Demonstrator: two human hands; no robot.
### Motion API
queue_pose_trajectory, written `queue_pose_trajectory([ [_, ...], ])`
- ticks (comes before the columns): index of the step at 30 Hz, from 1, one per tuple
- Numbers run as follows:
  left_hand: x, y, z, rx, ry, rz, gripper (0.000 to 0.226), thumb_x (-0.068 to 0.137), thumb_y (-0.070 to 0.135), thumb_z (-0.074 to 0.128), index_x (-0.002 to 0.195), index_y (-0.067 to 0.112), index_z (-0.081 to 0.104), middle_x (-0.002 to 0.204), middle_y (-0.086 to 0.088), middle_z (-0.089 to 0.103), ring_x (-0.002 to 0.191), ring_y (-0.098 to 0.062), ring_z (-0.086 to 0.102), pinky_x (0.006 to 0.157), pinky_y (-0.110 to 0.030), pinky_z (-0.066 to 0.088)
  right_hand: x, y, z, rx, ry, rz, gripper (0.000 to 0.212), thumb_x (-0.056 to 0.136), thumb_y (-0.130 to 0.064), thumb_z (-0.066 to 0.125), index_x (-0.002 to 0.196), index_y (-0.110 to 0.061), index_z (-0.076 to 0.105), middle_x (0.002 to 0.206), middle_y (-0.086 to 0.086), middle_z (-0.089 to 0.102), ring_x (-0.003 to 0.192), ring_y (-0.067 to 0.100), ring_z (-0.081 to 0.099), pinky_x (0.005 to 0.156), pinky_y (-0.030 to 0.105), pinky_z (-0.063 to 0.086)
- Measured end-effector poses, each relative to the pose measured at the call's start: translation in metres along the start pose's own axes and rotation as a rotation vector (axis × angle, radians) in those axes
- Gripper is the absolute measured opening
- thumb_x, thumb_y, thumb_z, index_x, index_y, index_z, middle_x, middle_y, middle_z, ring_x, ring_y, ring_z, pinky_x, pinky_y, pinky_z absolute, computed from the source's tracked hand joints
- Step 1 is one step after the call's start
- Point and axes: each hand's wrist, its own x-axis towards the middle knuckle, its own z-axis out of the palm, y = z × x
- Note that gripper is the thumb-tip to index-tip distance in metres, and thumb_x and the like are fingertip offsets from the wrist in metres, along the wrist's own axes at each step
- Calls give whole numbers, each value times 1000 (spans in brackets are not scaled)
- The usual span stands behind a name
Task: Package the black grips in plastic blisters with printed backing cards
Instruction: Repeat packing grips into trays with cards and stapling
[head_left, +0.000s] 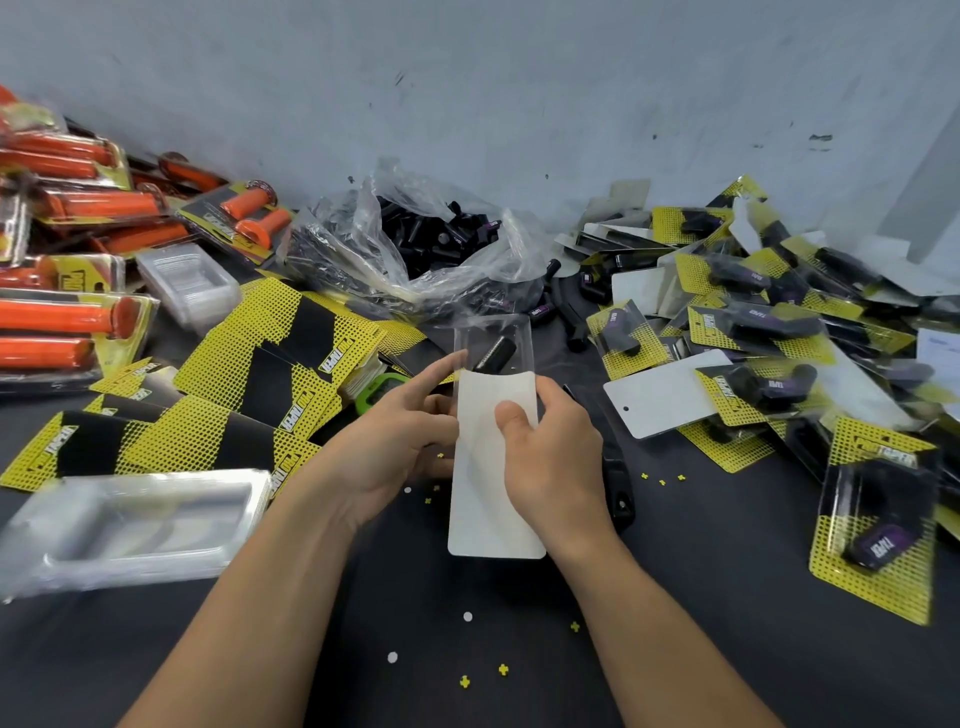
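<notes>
Both forearms reach in from the bottom edge and meet over the dark table (675, 649). The right hand (556, 452) pinches the backing card (488, 509) (white side facing up), thumb flat on its face and fingers curled behind the right edge. The left hand (389, 441) grips the card's left edge with curled fingers, its index finger stretched toward the clear blister (467, 338). The card's top end is tucked into that blister, beside the black grip (496, 356) inside it

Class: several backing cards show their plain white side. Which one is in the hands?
The centre card, held by the left hand and right hand; the other white cards lie loose on the right.
</notes>
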Motion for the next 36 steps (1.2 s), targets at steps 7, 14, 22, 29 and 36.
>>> queue_pose_trajectory([
  [7,-2,3,-2,-202,6,56,59,90,-8,64,128,36,70,93,-7,71,70,-25,72,55,-31,60,1,-4,-4,395,-150,233,19,106,-19,53,97,-21,70,90,1,76,81,20,73,69,41,63],
  [14,1,6,0,-321,99,90,41,89,6,67,125,24,72,95,-8,72,62,-13,66,60,-24,62,2,-9,-6,731,-287,396,23,107,-15,51,105,-13,73,73,3,75,56,15,69,48,27,54],
  [22,4,5,1,-187,208,129,36,95,12,67,128,26,72,93,-5,72,70,-11,65,58,-22,56,0,-9,-4,707,-303,367,23,108,-20,50,117,-18,72,83,4,76,64,14,71,54,29,57],
  [29,-4,8,5,-196,174,214,54,80,22,80,132,32,69,116,-8,73,99,-18,68,66,-24,58,-1,-10,-3,728,-336,365,25,109,-22,51,119,-22,73,93,10,76,74,24,70,62,36,59],
  [36,-5,7,4,-238,118,220,53,82,21,80,131,35,68,123,-4,74,105,-17,69,70,-25,59,2,-10,-8,817,-368,398,25,108,-20,50,118,-21,73,91,9,77,68,21,72,57,34,58],
])
